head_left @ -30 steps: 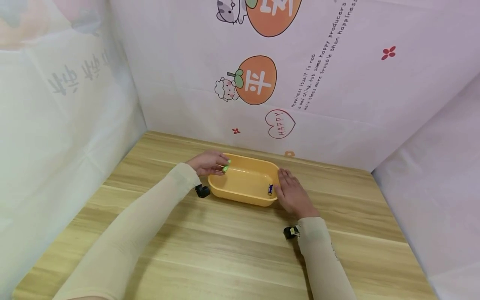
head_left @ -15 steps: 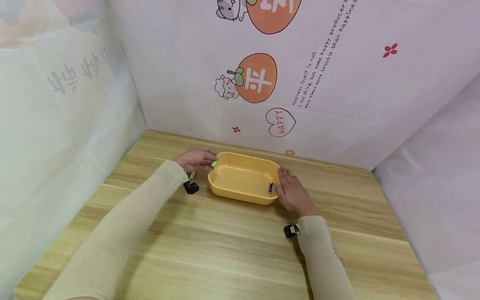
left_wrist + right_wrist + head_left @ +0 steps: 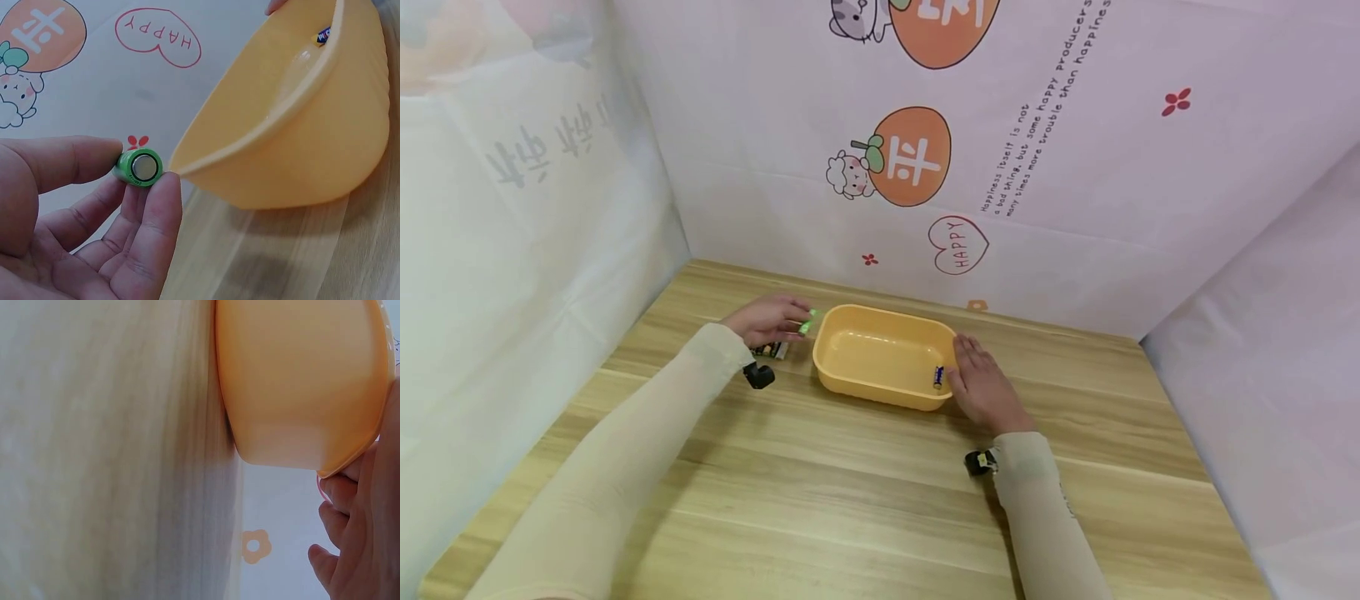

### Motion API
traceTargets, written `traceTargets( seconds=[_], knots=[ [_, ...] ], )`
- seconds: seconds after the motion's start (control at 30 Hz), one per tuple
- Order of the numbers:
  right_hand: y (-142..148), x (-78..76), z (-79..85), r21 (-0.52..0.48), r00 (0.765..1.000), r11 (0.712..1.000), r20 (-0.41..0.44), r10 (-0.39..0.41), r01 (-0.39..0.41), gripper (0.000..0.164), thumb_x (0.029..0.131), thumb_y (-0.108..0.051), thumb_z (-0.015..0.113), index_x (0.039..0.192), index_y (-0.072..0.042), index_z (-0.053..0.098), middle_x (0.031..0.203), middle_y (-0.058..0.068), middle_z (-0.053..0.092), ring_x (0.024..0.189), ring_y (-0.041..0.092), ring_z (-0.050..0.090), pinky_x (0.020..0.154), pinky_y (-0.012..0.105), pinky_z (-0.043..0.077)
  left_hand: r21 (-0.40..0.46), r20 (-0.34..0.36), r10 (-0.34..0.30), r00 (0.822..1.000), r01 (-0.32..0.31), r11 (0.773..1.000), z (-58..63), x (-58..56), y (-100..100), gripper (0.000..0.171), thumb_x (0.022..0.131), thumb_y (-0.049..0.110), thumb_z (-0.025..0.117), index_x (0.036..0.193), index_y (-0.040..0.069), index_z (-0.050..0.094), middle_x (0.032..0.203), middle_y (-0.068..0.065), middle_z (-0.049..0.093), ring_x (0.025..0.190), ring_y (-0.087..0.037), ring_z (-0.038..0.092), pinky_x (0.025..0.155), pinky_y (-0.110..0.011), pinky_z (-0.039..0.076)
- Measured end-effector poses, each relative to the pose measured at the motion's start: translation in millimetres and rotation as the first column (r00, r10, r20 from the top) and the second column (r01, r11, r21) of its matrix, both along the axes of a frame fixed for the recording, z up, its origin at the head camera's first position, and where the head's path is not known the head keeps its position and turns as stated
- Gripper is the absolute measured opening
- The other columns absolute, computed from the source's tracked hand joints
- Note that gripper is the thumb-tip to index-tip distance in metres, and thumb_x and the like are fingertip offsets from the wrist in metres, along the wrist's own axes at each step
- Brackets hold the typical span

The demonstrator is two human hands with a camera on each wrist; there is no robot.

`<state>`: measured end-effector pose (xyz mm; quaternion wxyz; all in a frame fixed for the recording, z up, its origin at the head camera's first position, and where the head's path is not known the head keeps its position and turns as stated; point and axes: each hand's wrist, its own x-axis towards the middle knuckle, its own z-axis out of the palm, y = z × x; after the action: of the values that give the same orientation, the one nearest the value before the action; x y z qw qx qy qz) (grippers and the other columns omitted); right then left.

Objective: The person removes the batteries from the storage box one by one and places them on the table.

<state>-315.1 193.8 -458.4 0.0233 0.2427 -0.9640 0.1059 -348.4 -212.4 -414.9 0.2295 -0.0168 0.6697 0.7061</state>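
Note:
My left hand [image 3: 767,321] pinches a small green battery [image 3: 140,167] between thumb and fingertips, its flat metal end facing the left wrist camera. It hangs just left of the yellow plastic basin [image 3: 880,392], outside the rim. My right hand [image 3: 988,387] lies along the basin's right end, fingers straight and touching the rim. Inside the basin, close to that hand, is a small blue cylinder [image 3: 938,377] with print on it; the left wrist view shows some yellow at its end.
A dark, printed flat item [image 3: 772,350] lies on the wooden table [image 3: 850,500], partly hidden under my left hand. Behind the basin rises a white printed cloth wall [image 3: 760,167], with more cloth at both sides. Each wrist carries a black camera [image 3: 758,375].
My left hand has moved left, from over the basin to outside its left rim, still pinching the battery. The dark printed item has come into sight below it. My right hand stays put.

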Motion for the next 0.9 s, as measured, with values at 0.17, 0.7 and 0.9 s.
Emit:
traceTargets(
  seconds=[0.17, 0.7, 0.9],
  knots=[
    [-0.8, -1.1, -0.6, 0.001, 1.000, 1.000, -0.004, 0.001, -0.001, 0.061, 0.107, -0.033, 0.029, 0.155, -0.001, 0.009, 0.160, 0.017, 0.012, 0.147, 0.030, 0.006, 0.118, 0.049, 0.010, -0.013, 0.010, 0.006, 1.000, -0.006, 1.000, -5.3, 0.4, -12.2, 0.048, 0.099, 0.008, 0.056, 0.142, -0.005, 0.038, 0.134, -0.025, 0.044, 0.112, -0.032, 0.055, 0.106, -0.048, 0.039],
    [-3.6, -0.9, -0.5, -0.010, 1.000, 1.000, 0.009, -0.007, 0.007, 0.060, 0.107, -0.032, 0.030, 0.155, -0.001, 0.010, 0.161, 0.015, 0.011, 0.147, 0.029, 0.005, 0.118, 0.047, 0.011, -0.069, 0.005, 0.028, 1.000, -0.028, 0.997, -14.3, -1.7, -54.6, 0.049, 0.100, 0.007, 0.053, 0.144, -0.007, 0.035, 0.134, -0.025, 0.041, 0.101, -0.024, 0.058, 0.095, -0.038, 0.051],
    [-3.0, -0.3, -0.9, -0.004, 1.000, 1.000, 0.009, -0.011, 0.011, 0.060, 0.107, -0.031, 0.029, 0.155, -0.001, 0.009, 0.160, 0.016, 0.012, 0.147, 0.030, 0.005, 0.118, 0.047, 0.010, -0.073, -0.010, 0.007, 1.000, -0.008, 0.997, -17.8, -1.3, -65.6, 0.051, 0.101, 0.009, 0.051, 0.145, -0.008, 0.032, 0.130, -0.026, 0.043, 0.102, -0.025, 0.059, 0.094, -0.039, 0.051]
  ],
)
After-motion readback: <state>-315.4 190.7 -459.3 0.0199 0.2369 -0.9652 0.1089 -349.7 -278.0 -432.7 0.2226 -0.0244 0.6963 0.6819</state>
